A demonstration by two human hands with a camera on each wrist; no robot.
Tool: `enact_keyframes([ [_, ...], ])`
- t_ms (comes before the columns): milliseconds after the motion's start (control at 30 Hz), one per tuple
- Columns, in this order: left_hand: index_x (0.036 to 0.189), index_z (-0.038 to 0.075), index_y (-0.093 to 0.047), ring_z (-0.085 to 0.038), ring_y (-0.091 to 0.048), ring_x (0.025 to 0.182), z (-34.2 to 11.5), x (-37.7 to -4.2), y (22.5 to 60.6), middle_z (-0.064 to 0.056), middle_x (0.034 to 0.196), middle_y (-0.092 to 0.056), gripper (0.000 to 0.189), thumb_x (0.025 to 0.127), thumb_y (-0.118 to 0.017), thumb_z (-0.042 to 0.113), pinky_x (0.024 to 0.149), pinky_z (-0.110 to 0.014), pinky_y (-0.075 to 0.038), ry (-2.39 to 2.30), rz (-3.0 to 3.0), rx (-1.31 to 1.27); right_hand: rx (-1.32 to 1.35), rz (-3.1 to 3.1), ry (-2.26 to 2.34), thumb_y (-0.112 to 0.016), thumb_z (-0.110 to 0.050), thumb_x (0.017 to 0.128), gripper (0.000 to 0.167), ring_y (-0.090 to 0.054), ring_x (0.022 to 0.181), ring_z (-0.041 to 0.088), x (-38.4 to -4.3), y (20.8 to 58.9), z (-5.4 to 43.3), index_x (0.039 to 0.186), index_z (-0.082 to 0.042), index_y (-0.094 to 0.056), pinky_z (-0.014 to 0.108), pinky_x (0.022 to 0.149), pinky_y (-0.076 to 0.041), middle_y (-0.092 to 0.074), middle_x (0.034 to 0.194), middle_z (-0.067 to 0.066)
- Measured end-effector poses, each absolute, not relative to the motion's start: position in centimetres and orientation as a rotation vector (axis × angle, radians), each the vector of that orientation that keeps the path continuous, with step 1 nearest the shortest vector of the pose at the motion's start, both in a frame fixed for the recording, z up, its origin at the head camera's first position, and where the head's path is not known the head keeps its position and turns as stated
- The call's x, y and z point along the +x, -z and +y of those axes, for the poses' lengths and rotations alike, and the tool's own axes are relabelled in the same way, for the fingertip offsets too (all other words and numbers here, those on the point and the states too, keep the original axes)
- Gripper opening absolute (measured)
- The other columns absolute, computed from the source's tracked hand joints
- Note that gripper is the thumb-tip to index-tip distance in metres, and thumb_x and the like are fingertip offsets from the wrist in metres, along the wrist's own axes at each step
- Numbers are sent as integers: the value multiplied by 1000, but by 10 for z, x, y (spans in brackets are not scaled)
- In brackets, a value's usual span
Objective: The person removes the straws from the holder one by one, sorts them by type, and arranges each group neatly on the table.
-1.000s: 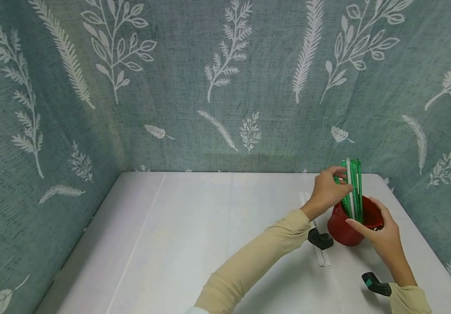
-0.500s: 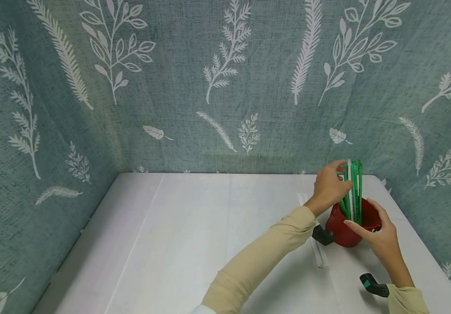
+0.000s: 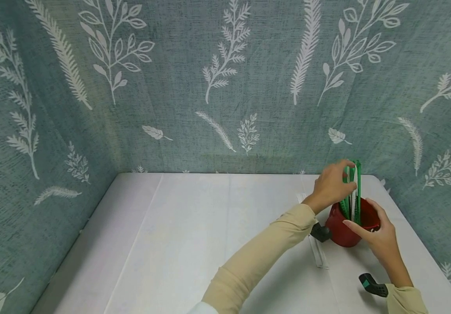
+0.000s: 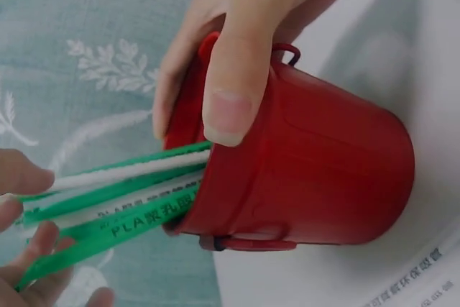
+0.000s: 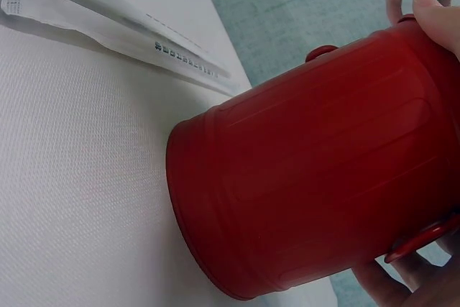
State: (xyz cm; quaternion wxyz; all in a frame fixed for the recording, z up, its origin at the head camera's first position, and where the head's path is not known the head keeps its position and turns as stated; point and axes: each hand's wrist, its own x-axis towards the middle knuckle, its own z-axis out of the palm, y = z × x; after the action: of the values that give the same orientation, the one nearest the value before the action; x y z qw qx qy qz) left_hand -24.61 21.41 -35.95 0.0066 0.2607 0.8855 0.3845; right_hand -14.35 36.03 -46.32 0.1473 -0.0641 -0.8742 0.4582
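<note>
Several straws in green and white printed wrappers (image 4: pixel 151 217) stick up out of a red metal bucket (image 3: pixel 343 231). My left hand (image 3: pixel 330 185) grips their upper part with curled fingers, over the bucket's left side. In the left wrist view, its fingers (image 4: pixel 25 177) show at the left edge, around the wrapped ends. My right hand (image 3: pixel 384 240) holds the bucket at the rim, thumb (image 4: pixel 233 98) on the near side. The fingers beyond the rim are partly hidden. The bucket stands upright on the white table, with small loop handles on its side.
More wrapped straws in white paper (image 5: pixel 93 30) lie flat on the white table (image 3: pixel 194 244), left of the bucket, partly under the left forearm. A leaf-patterned green cloth (image 3: pixel 178 87) rises behind the table and along its sides. Dark wrist devices (image 3: pixel 373 285) sit by each sleeve.
My left hand has shifted slightly right across the straws, covering more of their tops. The straws have bunched and turned a little within its fingers. Right hand and bucket stay put.
</note>
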Motion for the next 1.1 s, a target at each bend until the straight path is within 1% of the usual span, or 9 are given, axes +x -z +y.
enact_keyframes([
  [133,129,31,-54,1,-51,82,216,-246,356,14,101,-57,40,91,-62,34,56,-13,-40,-1124,2829,858,-160,-2513,-1336,-70,-27,87,81,-38,108,10,-144,463,358,151,-24,-22,4,71,-42,-39,134,16],
  [267,123,29,-62,-3,-50,100,218,-245,354,15,113,-58,34,91,-61,41,75,-19,-43,-1071,2900,914,-143,-2511,-1333,-70,-27,87,80,-38,107,6,-144,464,356,151,-24,-22,4,72,-41,-40,133,16],
  [400,114,30,-68,-5,-47,107,220,-239,351,14,119,-56,28,90,-61,43,91,-24,-41,-1017,2992,942,-147,-2517,-1321,-70,-26,87,81,-37,107,6,-145,465,357,151,-21,-21,3,72,-40,-39,134,17],
  [500,109,29,-70,-7,-47,110,220,-234,350,11,121,-55,23,91,-61,40,107,-31,-34,-964,3096,999,-160,-2527,-1324,-70,-26,87,82,-37,109,10,-145,463,357,152,-19,-20,2,71,-39,-38,136,18],
  [533,109,28,-70,-8,-46,112,220,-233,350,10,122,-55,22,92,-60,39,108,-31,-32,-959,3118,1026,-167,-2534,-1321,-69,-27,87,82,-37,109,11,-144,462,357,152,-19,-19,2,71,-39,-38,137,19],
  [633,109,21,-70,-8,-48,112,220,-229,353,6,120,-56,22,93,-61,33,103,-22,-37,-1109,3045,1146,-176,-2536,-1323,-69,-28,88,81,-37,110,14,-142,461,358,152,-21,-19,2,71,-39,-37,138,20],
  [733,112,14,-67,-1,-54,100,218,-225,358,4,112,-61,23,93,-62,25,79,-5,-42,-1382,2786,1189,-184,-2534,-1315,-69,-29,88,81,-37,112,17,-141,461,360,152,-23,-20,2,72,-39,-37,139,21],
  [900,114,10,-63,5,-56,80,216,-220,374,3,95,-66,25,89,-67,15,66,-3,-43,-1664,2495,1023,-207,-2541,-1311,-69,-31,87,82,-35,116,26,-140,460,360,152,-25,-19,2,71,-38,-35,141,21],
  [1100,103,9,-60,5,-53,71,218,-219,388,3,85,-62,20,86,-70,10,62,-5,-46,-1814,2396,905,-197,-2539,-1311,-69,-30,87,82,-35,116,21,-141,461,359,152,-26,-19,2,71,-39,-35,141,20],
])
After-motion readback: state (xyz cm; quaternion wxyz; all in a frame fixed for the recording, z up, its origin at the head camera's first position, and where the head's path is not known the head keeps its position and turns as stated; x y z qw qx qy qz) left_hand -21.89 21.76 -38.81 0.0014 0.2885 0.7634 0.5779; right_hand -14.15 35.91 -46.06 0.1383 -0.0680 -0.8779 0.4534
